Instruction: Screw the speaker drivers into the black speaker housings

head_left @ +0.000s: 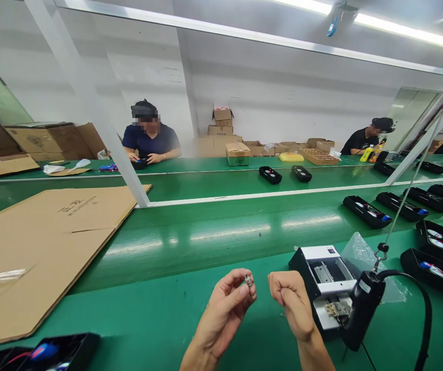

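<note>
Between the thumb and fingers of my left hand (pixel 227 309) is a small silvery metal part (pixel 248 280); its exact kind is too small to tell. Just to its right, my right hand (pixel 293 301) is closed in a fist, and whatever it may hold is hidden. Both hands are raised over the green bench, apart from each other. Right of my right hand stands a black-and-white screw feeder (pixel 327 283). A black electric screwdriver (pixel 363 309) hangs from a cable in front of it.
Flat cardboard (pixel 62 237) covers the bench on the left. A black housing (pixel 59 353) with wires lies at lower left. Several open black housings (pixel 366 211) stand on the right, near a clear plastic bag (pixel 360 252). Across the line a person (pixel 151 136) works.
</note>
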The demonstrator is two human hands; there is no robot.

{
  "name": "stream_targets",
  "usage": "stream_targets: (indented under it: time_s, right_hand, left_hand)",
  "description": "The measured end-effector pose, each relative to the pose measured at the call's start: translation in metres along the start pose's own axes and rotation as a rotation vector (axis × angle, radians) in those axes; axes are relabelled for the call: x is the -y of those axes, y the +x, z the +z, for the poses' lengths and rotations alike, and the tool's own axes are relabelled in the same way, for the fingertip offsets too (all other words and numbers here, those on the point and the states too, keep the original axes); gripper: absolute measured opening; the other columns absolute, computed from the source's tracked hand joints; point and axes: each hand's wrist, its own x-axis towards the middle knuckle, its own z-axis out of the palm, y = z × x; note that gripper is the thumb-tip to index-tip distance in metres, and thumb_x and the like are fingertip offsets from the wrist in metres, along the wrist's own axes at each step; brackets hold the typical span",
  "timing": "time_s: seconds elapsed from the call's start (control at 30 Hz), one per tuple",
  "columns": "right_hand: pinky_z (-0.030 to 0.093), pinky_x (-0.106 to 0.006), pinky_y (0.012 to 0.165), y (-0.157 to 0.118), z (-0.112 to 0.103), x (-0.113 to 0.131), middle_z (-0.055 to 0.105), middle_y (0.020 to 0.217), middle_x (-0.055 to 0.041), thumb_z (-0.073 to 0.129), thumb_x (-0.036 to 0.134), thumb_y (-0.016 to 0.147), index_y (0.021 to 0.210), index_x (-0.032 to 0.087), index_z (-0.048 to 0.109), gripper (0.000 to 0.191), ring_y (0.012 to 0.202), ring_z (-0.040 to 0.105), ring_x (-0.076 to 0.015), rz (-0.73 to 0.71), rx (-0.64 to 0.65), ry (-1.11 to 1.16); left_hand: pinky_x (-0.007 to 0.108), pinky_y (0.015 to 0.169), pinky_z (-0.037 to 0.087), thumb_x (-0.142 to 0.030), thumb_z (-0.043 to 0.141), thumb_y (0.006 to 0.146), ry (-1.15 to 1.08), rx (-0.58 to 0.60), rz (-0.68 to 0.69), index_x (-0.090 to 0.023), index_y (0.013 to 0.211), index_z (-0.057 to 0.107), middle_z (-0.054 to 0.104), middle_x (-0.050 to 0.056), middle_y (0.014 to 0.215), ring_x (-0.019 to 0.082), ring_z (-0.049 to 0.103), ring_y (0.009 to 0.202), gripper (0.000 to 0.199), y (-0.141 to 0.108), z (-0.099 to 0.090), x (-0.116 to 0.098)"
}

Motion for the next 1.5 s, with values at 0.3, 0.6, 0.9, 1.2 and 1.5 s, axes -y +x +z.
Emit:
stream_targets:
  time_s: [0.3, 0.6, 0.9, 1.2, 1.5]
  right_hand:
    - [0.037, -0.023, 0.05, 0.001, 0.007, 0.011, 0.054, 0.061, 0.0034, 0.057, 0.033, 0.105, 0.071, 0.02, 0.06, 0.037, 0.051, 0.047, -0.0098, 0.098, -0.09, -0.16]
    - [0.052, -0.022, 0.057, 0.0, 0.009, 0.02, 0.076, 0.074, 0.0009, 0.069, 0.019, 0.1, 0.099, 0.023, 0.08, 0.012, 0.057, 0.065, -0.0118, -0.119, -0.069, -0.358]
    - [0.048, -0.025, 0.054, 0.003, 0.014, 0.019, 0.073, 0.068, 0.002, 0.065, 0.015, 0.103, 0.096, 0.019, 0.078, 0.015, 0.052, 0.062, -0.0113, -0.26, -0.056, -0.6]
    - [0.045, -0.024, 0.052, 0.006, 0.019, 0.024, 0.061, 0.057, 0.0064, 0.058, 0.011, 0.094, 0.079, 0.02, 0.069, 0.02, 0.045, 0.057, -0.0089, -0.38, -0.11, -0.745]
    - [0.049, -0.023, 0.05, 0.004, 0.016, 0.026, 0.068, 0.061, 0.0049, 0.061, 0.013, 0.091, 0.081, 0.021, 0.072, 0.017, 0.046, 0.06, -0.0099, -0.206, -0.114, -0.591]
  left_hand:
    - [0.021, 0.082, 0.06, -0.03, 0.109, 0.062, -0.037, -0.08, -0.068, -0.016, 0.094, 0.085, 0.081, 0.007, 0.09, 0.013, 0.074, 0.082, 0.043, 0.001, 0.002, 0.002]
    - [0.022, 0.086, 0.061, -0.036, 0.107, 0.065, 0.058, -0.073, 0.033, -0.017, 0.091, 0.085, 0.078, 0.003, 0.088, 0.012, 0.072, 0.083, 0.039, -0.001, 0.005, -0.001]
    - [0.022, 0.087, 0.058, -0.046, 0.105, 0.066, 0.247, -0.144, 0.135, -0.019, 0.092, 0.084, 0.074, 0.003, 0.091, 0.014, 0.067, 0.087, 0.042, -0.003, 0.003, 0.0]
    - [0.026, 0.085, 0.055, -0.055, 0.101, 0.069, 0.374, -0.134, 0.174, -0.019, 0.086, 0.08, 0.071, 0.002, 0.086, 0.016, 0.063, 0.084, 0.046, -0.003, 0.003, 0.003]
    - [0.024, 0.081, 0.053, -0.052, 0.101, 0.069, 0.261, -0.093, 0.098, -0.017, 0.085, 0.077, 0.069, 0.002, 0.082, 0.014, 0.061, 0.08, 0.045, -0.003, 0.008, 0.004]
